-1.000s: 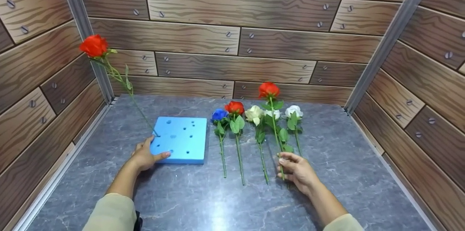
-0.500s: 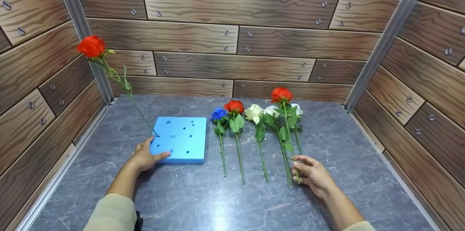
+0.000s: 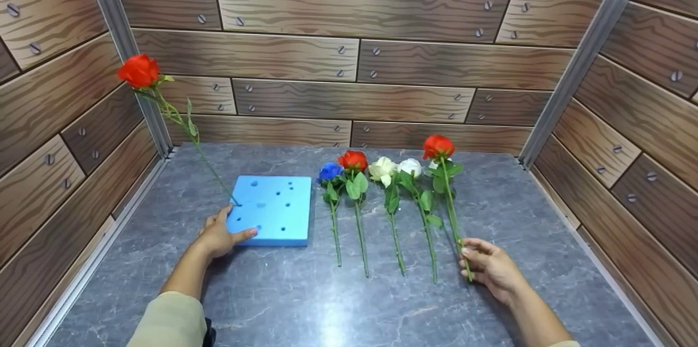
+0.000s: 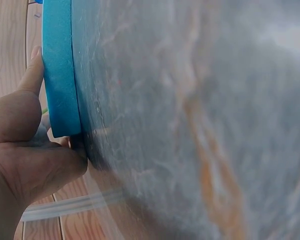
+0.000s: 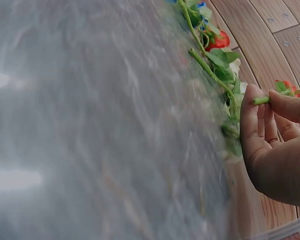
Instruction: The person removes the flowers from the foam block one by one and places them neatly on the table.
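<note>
My left hand [image 3: 217,236] holds the near left corner of a light blue foam block [image 3: 278,213], its thumb on the top. In the left wrist view the thumb lies along the block's face [image 4: 60,65]; the other fingers are partly hidden. A tall red rose [image 3: 139,70] leans left, its stem standing in a hole near the block's left edge. On the right, my right hand [image 3: 492,268] pinches the lower stem of another red rose [image 3: 438,146] between thumb and fingers. The cut end of that stem [image 5: 261,100] shows in the right wrist view.
Between the hands lie a blue rose [image 3: 330,172], a red rose [image 3: 353,160], a cream rose [image 3: 383,170] and a white rose [image 3: 410,167], stems toward me. Another white flower is mostly hidden behind the held rose. Wood-patterned walls [image 3: 305,58] enclose the grey marbled table [image 3: 272,292].
My right hand has moved to the right and a little toward me with the red rose, passing over the white roses. The left hand and the foam block have stayed in place.
</note>
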`<state>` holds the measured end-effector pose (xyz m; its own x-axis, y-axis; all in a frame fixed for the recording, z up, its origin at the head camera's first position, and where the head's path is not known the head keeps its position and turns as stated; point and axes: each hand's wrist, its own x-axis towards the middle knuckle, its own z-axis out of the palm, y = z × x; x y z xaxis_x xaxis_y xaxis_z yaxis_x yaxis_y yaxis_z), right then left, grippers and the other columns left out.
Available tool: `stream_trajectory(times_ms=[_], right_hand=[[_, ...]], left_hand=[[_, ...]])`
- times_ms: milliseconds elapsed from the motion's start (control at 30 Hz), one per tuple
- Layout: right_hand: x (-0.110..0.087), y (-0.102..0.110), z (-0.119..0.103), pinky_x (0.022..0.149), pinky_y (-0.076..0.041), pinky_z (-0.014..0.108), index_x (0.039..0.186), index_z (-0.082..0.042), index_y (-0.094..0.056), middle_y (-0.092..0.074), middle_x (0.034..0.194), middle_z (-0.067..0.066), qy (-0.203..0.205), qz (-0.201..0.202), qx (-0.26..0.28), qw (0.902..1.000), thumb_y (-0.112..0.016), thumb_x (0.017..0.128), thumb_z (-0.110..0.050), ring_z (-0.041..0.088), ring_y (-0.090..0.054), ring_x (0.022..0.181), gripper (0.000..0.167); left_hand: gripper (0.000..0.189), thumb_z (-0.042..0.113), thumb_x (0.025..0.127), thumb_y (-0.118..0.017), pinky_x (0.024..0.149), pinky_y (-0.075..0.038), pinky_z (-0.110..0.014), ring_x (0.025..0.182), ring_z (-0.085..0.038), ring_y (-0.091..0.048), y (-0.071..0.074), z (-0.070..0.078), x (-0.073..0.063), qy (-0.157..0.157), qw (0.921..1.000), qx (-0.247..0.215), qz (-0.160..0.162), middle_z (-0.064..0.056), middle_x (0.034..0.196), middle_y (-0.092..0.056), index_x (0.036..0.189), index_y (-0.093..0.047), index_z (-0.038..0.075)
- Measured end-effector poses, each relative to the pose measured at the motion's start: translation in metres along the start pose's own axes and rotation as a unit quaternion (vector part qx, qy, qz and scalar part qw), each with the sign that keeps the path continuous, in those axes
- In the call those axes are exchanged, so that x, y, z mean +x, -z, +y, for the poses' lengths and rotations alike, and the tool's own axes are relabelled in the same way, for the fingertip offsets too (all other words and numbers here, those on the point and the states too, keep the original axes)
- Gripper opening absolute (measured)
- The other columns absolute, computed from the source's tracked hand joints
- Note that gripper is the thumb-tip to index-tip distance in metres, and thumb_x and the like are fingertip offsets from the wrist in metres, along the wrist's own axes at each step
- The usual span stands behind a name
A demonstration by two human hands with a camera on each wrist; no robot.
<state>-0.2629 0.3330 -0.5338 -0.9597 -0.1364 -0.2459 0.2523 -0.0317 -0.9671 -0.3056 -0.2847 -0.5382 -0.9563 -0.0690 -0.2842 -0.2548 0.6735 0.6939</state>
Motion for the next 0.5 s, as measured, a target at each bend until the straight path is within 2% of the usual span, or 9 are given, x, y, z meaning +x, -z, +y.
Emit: stream_trajectory(times_ms=[500], right_hand=[[-0.006,0.050,-0.013,0.077,-0.064,0.025,0.108,-0.030,-0.080,-0.072,0.093,-0.008,0.028,-0.004,-0.005,0.9996,-0.062,0.109,-0.006,0.006,-0.072,0.083,0.030]], left_hand=[[0.116,0.063,0.097,-0.075,0.126,-0.024,-0.079,0.159,-0.068,-0.011,0.001,0.002,-0.005,-0.016,0.9998,-0.008,0.008,-0.039,0.172,-0.011,0.175,-0.007,0.010]])
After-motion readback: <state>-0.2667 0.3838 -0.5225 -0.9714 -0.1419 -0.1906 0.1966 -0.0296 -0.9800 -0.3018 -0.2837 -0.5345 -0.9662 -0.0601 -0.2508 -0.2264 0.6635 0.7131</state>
